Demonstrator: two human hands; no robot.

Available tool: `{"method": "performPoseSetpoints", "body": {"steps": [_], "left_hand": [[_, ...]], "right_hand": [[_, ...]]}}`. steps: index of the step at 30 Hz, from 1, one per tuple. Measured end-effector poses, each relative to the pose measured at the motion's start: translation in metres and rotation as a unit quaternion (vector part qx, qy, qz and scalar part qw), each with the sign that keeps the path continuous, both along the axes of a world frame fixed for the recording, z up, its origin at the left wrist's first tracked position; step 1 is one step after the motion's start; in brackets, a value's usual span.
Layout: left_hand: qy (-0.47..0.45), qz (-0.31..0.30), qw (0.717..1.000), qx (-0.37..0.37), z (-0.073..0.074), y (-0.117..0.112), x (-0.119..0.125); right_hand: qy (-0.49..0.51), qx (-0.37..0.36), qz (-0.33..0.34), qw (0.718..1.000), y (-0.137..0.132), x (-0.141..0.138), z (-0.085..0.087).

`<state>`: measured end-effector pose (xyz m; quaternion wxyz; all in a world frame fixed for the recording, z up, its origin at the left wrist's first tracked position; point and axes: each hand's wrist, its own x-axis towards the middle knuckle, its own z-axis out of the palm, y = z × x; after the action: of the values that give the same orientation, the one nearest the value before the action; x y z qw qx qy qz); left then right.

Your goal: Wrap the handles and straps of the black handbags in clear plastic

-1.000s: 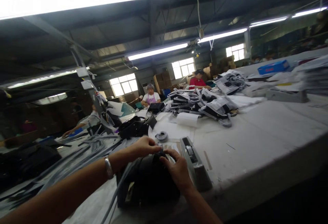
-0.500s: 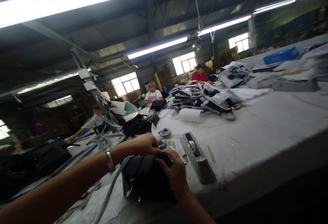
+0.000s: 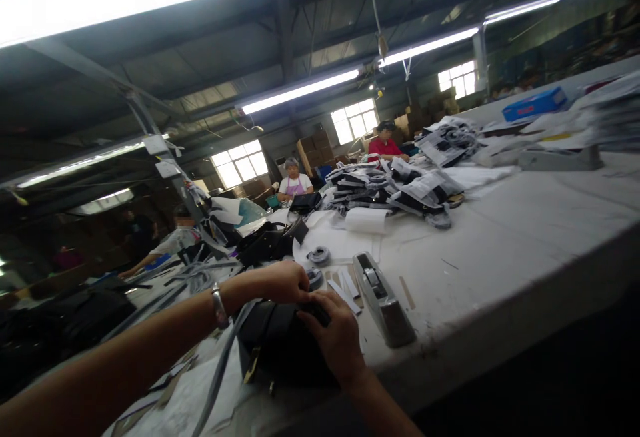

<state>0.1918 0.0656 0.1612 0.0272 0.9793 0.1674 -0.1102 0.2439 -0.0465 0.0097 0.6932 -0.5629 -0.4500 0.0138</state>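
Down at the near edge of the white table (image 3: 500, 243), working a black bag (image 3: 280, 357) with both hands. Over the bag's far top edge, the left hand (image 3: 286, 281) curled into a loose fist, fingers folded in and closed on a small dark part of the bag; cannot tell exactly which part from this angle. On the bag's top from the near side, the right hand (image 3: 336, 338), fingers bent and gripping down, tips meeting those of the left. Silver bracelet (image 3: 219, 307) on the left wrist. Bag lying flat between the two forearms, with a gold-coloured fitting (image 3: 251, 365) on its left face and a grey strap (image 3: 220, 370) trailing past it toward the table edge. Just right of the bag, a grey tape dispenser (image 3: 383, 300); between it and the hands, a few pale strips (image 3: 345, 288) lying flat. Beyond the left hand, two small tape rolls (image 3: 319, 255), one nearer, one farther. Farther up the table, a white paper roll (image 3: 367, 220) and a heap of packed black and grey items (image 3: 395, 187); well beyond, a blue box (image 3: 535, 105). At the far end, a person in a pink apron (image 3: 293, 185) and a person in red (image 3: 385, 147).
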Motion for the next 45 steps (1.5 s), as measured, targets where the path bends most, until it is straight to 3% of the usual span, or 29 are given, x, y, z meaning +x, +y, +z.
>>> {"method": "performPoseSetpoints", "body": {"steps": [9,16,19,31,38,42,45], "left_hand": [[-0.036,0.052,0.997,-0.052,-0.016,-0.003,-0.006],[-0.016,0.122,0.982,-0.146,0.003,0.012,-0.042],[-0.023,0.131,0.978,-0.161,0.003,0.015,-0.049],[-0.079,0.047,0.992,-0.081,-0.017,-0.002,-0.029],[-0.094,0.023,0.994,-0.059,-0.018,-0.003,-0.039],[-0.099,-0.043,0.994,-0.001,-0.019,-0.017,-0.038],[-0.082,-0.067,0.994,0.027,-0.022,-0.021,-0.035]], "right_hand": [[0.046,0.023,0.013,0.999,-0.004,0.01,0.0],[0.024,-0.006,0.012,1.0,-0.006,0.013,0.003],[0.028,-0.007,0.016,0.999,-0.007,0.011,0.001],[0.01,0.01,0.058,0.998,-0.005,0.005,0.003],[0.168,-0.034,0.13,0.977,-0.011,0.017,-0.003],[0.213,-0.064,0.163,0.961,-0.007,0.026,-0.004],[0.235,-0.084,0.194,0.949,-0.009,0.031,-0.015]]}}
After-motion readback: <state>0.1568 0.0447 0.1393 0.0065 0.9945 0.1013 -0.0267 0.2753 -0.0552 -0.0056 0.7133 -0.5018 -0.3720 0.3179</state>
